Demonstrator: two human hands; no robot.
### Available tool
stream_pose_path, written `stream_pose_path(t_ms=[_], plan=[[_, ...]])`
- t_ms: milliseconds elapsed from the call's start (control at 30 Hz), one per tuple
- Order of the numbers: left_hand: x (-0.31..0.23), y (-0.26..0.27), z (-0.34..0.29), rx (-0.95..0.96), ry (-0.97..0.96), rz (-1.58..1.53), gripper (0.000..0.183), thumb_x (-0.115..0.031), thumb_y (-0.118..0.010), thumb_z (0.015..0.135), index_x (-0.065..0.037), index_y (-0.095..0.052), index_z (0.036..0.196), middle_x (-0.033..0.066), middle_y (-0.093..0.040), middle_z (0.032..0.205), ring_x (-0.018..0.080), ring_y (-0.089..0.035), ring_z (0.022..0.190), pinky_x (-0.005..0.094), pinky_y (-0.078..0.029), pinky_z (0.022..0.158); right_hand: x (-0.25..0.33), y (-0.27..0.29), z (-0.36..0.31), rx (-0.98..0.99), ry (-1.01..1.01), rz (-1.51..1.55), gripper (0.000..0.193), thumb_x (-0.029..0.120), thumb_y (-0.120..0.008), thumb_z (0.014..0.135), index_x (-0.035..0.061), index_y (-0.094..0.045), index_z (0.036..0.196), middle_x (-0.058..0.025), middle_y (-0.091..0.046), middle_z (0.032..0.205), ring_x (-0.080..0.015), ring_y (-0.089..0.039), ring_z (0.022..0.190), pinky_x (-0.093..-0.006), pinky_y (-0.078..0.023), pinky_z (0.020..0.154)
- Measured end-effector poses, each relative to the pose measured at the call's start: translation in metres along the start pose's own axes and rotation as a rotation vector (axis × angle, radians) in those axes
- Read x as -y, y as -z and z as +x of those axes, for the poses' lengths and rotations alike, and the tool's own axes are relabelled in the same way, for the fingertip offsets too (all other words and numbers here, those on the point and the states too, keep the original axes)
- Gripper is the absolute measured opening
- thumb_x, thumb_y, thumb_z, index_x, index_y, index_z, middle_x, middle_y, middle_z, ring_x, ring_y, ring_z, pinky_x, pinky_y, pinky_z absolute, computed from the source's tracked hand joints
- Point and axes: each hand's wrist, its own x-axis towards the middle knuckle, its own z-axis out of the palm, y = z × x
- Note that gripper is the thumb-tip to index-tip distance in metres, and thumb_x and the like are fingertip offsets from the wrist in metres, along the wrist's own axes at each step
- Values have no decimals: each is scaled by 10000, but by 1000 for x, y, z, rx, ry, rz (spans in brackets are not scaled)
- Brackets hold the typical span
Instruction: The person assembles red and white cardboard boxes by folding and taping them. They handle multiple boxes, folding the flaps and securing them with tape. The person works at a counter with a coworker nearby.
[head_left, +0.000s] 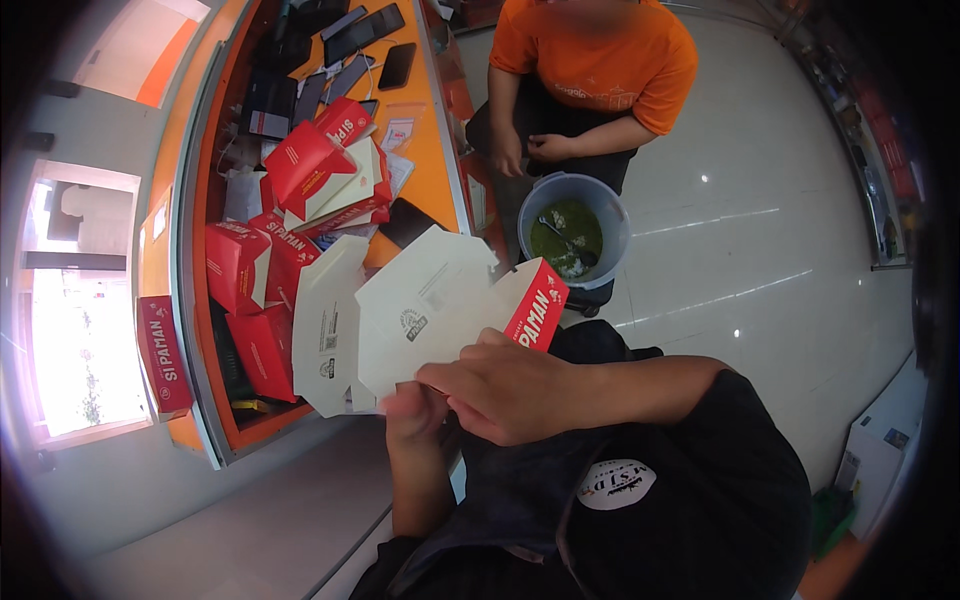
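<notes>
A partly folded food box [440,300] is in front of me, its pale inner side toward me and a red printed side panel [540,305] at its right. My right hand [510,388] pinches the box's near edge with the fingers bent. Close beside it, my left hand [415,412] grips the same near edge from the left; the thumb is somewhat blurred. Another pale board panel [330,325] stands just left of the box, at the counter's edge. Whether it is a separate box I cannot tell.
Several folded red boxes [310,165] lie heaped on the orange counter [420,110], with phones [397,66] beyond them. Across from me sits a person in an orange shirt [595,60]. A grey bucket [527,215] holding green stuff and a spoon stands before that person.
</notes>
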Motion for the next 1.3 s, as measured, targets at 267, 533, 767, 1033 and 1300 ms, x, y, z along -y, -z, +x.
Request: stream_pose_path(t_ms=[267, 533, 767, 1033, 1300], plan=[[0, 11, 8, 399, -308, -228, 1183, -867, -507, 867, -4, -237, 1630, 163, -334, 1667, 309, -317, 1531, 487, -264, 1267, 4, 14, 3, 61, 40, 2, 530, 132, -615, 956, 14, -426, 1437, -153, -676, 953, -350, -658, 903, -461, -437, 858], [-12, 1, 4, -24, 149, 172, 758, -357, -707, 998, 29, -356, 1548, 182, -558, 1460, 276, -608, 1285, 405, -512, 1063, 10, -7, 6, 130, 182, 26, 588, 98, -669, 932, -12, -406, 1446, -140, -665, 938, -352, -655, 822, -451, -457, 819], [0, 32, 3, -312, 103, 114, 401, -175, -595, 1078, 55, -542, 1402, 165, -677, 1292, 229, -686, 1118, 365, -557, 961, 12, 12, 5, -151, 207, -130, 457, 183, -641, 993, 0, -527, 1396, -215, -604, 1317, -404, -596, 1194, -475, -470, 1009], [-16, 33, -11, -314, 117, 7, 480, -221, -616, 1072, 33, -502, 1463, 155, -647, 1362, 239, -660, 1192, 381, -532, 1025, -91, 48, -7, -246, -432, 1460, 581, 432, -305, 1155, 1, -485, 1501, -125, -541, 1516, -279, -507, 1399, -471, -384, 1185], [-18, 22, 11, -125, 81, 592, 420, -206, -565, 1074, 31, -534, 1420, 132, -678, 1276, 220, -649, 1158, 379, -504, 1025, -94, 15, -19, -129, -370, 1113, 663, 417, -555, 1087, -34, -385, 1542, -140, -584, 1460, -244, -543, 1360, -406, -433, 1135]])
